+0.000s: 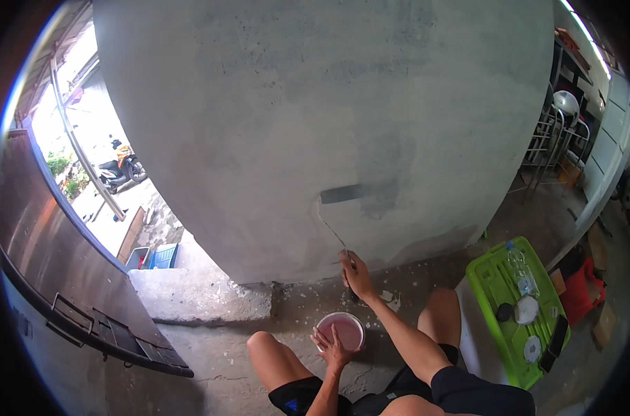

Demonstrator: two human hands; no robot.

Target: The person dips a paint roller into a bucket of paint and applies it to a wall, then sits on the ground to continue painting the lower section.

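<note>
My right hand (pixel 357 276) is wrapped round the handle of a paint roller (pixel 341 193), whose bent wire frame rises to the left. The roller's sleeve lies against the grey wall (pixel 273 139), beside a darker grey patch. Below and to the left, my left hand (pixel 335 348) rests with spread fingers on the near side of a round bucket (pixel 360 326) with a pale rim. The bucket stands on the floor between my knees, and its inside looks pinkish.
At the right, a green-lidded box (pixel 483 277) carries a plastic bottle (pixel 520 267) and small items. A red bag (pixel 583 292) lies beyond it. A concrete step (pixel 204 295) and a metal door (pixel 65 256) are at the left; a motorbike (pixel 124 168) stands outside.
</note>
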